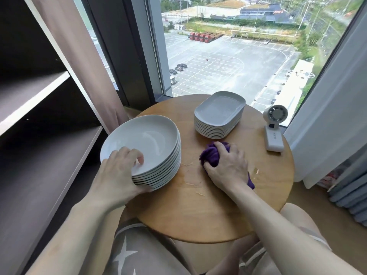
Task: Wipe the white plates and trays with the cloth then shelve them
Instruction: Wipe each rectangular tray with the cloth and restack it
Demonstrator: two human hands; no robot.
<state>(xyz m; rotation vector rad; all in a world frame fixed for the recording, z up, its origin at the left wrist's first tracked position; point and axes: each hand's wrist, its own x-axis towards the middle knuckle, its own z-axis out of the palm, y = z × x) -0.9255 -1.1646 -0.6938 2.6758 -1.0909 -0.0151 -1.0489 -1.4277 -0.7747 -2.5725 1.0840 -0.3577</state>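
A stack of several round white plates stands on the left part of a round wooden table. My left hand grips the near edge of the stack, fingers curled over the top plate's rim and thumb against the stack's side. A stack of several white oblong trays sits at the back of the table. My right hand grips a bunched purple cloth that lies on the tabletop between the two stacks.
A dark shelving unit with grey shelves stands to the left. A small white fan sits at the table's right edge. A large window is behind the table, with curtains on the right. My knees are under the table's near edge.
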